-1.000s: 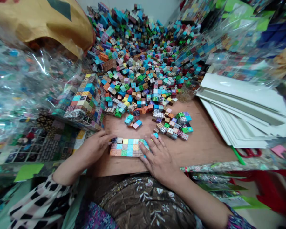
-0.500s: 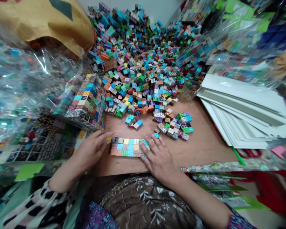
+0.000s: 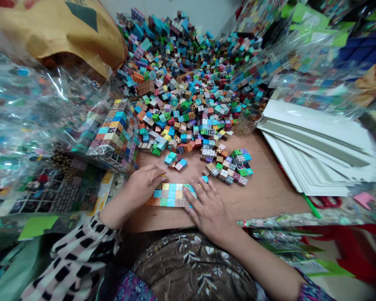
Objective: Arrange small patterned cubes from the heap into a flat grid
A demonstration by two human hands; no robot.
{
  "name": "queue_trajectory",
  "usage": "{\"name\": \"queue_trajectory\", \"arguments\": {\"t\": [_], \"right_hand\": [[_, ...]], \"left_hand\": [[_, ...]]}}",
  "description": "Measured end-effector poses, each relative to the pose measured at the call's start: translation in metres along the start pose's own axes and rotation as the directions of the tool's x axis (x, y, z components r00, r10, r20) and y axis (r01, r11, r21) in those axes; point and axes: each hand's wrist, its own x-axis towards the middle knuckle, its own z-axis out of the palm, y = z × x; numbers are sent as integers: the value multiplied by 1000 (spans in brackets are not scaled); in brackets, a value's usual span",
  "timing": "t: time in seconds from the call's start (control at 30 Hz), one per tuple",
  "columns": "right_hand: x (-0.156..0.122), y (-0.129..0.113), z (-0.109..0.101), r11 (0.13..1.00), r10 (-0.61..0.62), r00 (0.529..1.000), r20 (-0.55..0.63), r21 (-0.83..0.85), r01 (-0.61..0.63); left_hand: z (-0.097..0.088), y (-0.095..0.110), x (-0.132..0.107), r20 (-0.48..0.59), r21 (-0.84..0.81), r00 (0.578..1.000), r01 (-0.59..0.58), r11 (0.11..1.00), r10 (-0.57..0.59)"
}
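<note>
A flat array of small printed cubes (image 3: pixel 172 194), in rows of blue, green, yellow and tan, lies on the wooden table in front of me. My left hand (image 3: pixel 141 187) is over the array's left end, thumb and fingers pinched on a small yellow-brown cube (image 3: pixel 162 176); the hand partly hides that cube. On the right end of the array my right hand (image 3: pixel 211 209) rests palm down, fingers stretched and slightly spread. A blue cube (image 3: pixel 204 179) shows by its fingertips. Just beyond the array sits a small cluster of blue and pink cubes (image 3: pixel 175 161).
A big heap of mixed cubes (image 3: pixel 181 92) covers the table's back. At left stand a wrapped cube stack (image 3: pixel 111 133) and clear plastic bags (image 3: pixel 28 108). White boards (image 3: pixel 307 146), red-handled scissors (image 3: pixel 327 202) and a clear cup (image 3: pixel 247 121) are at right; loose cubes (image 3: pixel 228 167) lie nearer.
My left hand has moved right, from beside the array to over its left end, carrying the small cube. My right hand has stayed in place.
</note>
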Motion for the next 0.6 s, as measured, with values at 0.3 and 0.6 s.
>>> {"name": "queue_trajectory", "arguments": {"t": [0.3, 0.6], "right_hand": [[0, 0, 1, 1000, 3, 1000, 9, 9, -3], [0, 0, 2, 1000, -4, 1000, 3, 0, 4]], "left_hand": [[5, -3, -6, -24, -110, 998, 55, 992, -58], [6, 4, 10, -60, 5, 980, 190, 982, -189]]}}
